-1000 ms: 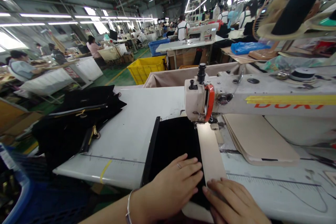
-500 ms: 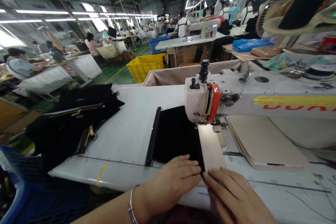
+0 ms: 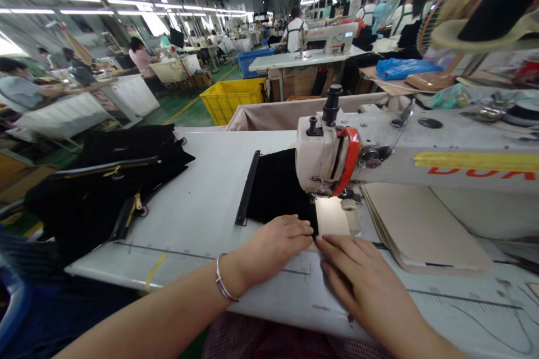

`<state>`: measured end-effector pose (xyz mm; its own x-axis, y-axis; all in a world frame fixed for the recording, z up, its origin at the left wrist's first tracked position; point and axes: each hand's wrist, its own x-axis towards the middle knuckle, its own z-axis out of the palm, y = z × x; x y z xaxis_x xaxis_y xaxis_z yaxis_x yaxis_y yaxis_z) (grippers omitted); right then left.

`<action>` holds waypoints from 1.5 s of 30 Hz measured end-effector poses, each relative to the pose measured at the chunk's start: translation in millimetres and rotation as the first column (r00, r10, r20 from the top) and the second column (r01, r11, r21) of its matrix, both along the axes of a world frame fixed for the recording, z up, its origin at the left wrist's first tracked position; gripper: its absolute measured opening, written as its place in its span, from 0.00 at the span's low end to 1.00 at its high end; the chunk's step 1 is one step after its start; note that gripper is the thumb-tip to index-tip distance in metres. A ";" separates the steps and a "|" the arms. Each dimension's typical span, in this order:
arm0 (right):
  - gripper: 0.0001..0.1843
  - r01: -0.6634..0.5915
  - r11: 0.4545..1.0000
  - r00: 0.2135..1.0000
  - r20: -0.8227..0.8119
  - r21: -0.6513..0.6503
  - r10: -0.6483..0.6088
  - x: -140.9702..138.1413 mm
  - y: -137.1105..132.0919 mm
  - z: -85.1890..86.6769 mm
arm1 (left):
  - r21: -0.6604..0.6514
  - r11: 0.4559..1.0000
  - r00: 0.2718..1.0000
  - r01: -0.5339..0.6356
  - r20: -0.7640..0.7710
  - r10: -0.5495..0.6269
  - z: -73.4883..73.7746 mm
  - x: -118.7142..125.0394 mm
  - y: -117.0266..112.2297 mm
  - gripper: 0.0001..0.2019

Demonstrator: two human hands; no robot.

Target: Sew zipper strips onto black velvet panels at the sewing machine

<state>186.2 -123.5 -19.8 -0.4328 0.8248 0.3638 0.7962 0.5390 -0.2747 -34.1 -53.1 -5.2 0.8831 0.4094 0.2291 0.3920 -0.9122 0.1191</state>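
Under the head of the sewing machine point(image 3: 322, 151) lies a black fabric piece point(image 3: 275, 185) with a dark strip point(image 3: 248, 188) along its left edge. A cream panel point(image 3: 332, 217) is at its right edge, lit by the machine's lamp. My left hand point(image 3: 282, 244), with a ring and a bracelet, lies flat with its fingertips on the black fabric's near right corner. My right hand point(image 3: 357, 269) rests with outstretched fingers on the near end of the cream panel. Both hands' fingertips almost meet at the seam line. The needle area is partly hidden by the machine head.
Black bags with gold zips point(image 3: 113, 179) are heaped at the table's left end. Stacked cream panels point(image 3: 421, 224) lie under the machine arm. A blue crate point(image 3: 21, 286) stands at the lower left, a yellow bin point(image 3: 233, 98) beyond the table. Other people sit at machines further off.
The black fabric and cream panel have slid away from me under the machine head, and both my hands have moved forward with them. The camera view has shifted slightly.
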 end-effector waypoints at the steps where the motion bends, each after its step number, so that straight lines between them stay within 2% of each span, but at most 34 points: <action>1: 0.19 0.000 1.000 1.000 0.005 -0.006 0.000 0.1 3.6 0.5 | 0.009 1.000 1.000 -0.007 0.002 0.007 -0.9 0.8 3.7 0.13; 12: 0.20 0.023 0.999 0.995 0.101 -0.025 -0.021 4.4 41.1 2.2 | -0.046 0.997 0.997 -0.069 0.035 0.070 -6.4 8.4 41.5 0.12; 20: 0.22 0.085 0.996 0.985 0.150 -0.002 -0.084 2.6 54.0 0.7 | -0.090 0.984 0.984 -0.152 0.083 0.159 -12.1 17.5 61.6 0.11; 26: 0.22 0.107 0.994 0.984 0.142 -0.010 -0.104 1.7 60.6 -1.9 | -0.093 0.966 0.959 -0.240 0.132 0.251 -13.6 21.6 64.5 0.11; 33: 0.22 0.137 0.990 0.986 0.098 -0.042 -0.132 -2.0 58.1 0.8 | -0.098 0.966 0.951 -0.240 0.175 0.254 -7.4 22.5 61.9 0.11; 45: 0.22 0.166 0.986 0.984 0.064 -0.027 -0.164 -4.6 58.7 -2.5 | -0.128 0.953 0.935 -0.273 0.198 0.294 -15.8 22.2 67.7 0.11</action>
<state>181.7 -64.7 -22.3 -0.3105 0.8977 0.3126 0.8894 0.3904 -0.2379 -11.9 14.5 -21.0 0.6618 0.6654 0.3454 0.5886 -0.7465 0.3104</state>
